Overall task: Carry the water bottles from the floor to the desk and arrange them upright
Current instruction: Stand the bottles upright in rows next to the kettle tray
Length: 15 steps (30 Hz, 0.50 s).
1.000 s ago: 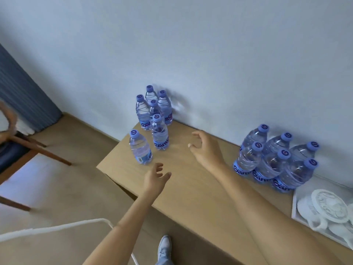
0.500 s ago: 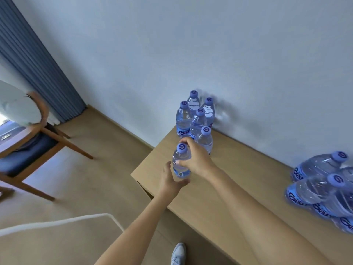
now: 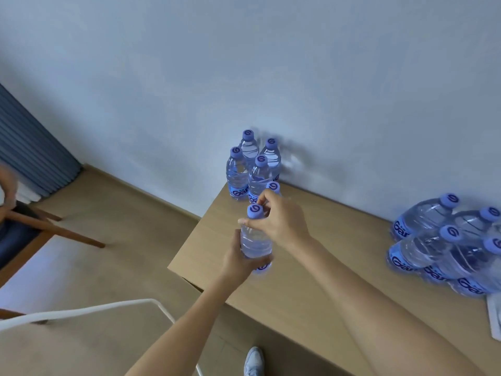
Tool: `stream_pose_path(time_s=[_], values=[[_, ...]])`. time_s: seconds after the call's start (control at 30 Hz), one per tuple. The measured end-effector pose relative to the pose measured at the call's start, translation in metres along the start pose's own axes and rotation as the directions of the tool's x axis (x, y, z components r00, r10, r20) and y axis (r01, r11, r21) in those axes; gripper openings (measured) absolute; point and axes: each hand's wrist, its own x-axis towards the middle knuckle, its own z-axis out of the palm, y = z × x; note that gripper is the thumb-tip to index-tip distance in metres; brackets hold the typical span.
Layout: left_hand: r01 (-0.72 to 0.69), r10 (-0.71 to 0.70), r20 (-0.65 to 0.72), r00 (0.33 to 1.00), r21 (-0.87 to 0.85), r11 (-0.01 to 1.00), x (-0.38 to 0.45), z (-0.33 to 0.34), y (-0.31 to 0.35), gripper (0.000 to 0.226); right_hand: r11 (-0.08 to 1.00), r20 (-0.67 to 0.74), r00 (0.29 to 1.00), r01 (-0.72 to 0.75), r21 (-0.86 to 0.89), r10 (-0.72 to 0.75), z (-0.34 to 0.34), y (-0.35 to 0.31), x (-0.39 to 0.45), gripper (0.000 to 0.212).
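Above the counter's [image 3: 311, 267] near-left corner, your left hand [image 3: 238, 260] grips the upright bottle's [image 3: 254, 240] body, cap up, while your right hand's [image 3: 282, 221] fingers pinch its neck.

Showing two bare forearms, no sleeves reaching the wrists; wearing a pale grey-white shoe [image 3: 253, 360], visible below the hands.

Clear glossy plastic bottle [image 3: 255, 241]; matt plastic cap [image 3: 255, 211]; smooth matt wood-look desk [image 3: 339, 240].
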Motion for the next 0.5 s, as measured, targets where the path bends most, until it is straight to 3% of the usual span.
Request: stream_pose_path(time_s=[0.07, 0.23, 0.37, 0.5], values=[[-0.01, 0.015, 0.12, 0.993, -0.044, 0.999, -0.003, 0.005, 0.014, 0.06, 0.999, -0.039, 0.999, -0.013, 0.033, 0.014, -0.015, 0.006, -0.001, 0.054], [0.03, -0.006, 0.381, 0.925, -0.055, 0.998, -0.015, 0.037, 0.047, 0.044, 0.918, 0.016, 0.992, -0.122, 0.377, 0.125, -0.052, 0.035, -0.021, 0.041], [0.099, -0.054, 0.545, 0.836, -0.053, 0.994, -0.025, 0.075, 0.062, 0.048, 0.868, 0.036, 0.988, -0.149, 0.474, 0.15, -0.085, 0.063, -0.051, 0.029], [0.165, -0.106, 0.672, 0.733, -0.025, 0.986, -0.045, 0.117, 0.073, 0.054, 0.866, -0.103, 0.97, -0.145, 0.478, 0.219, -0.119, 0.088, -0.08, 0.017]])
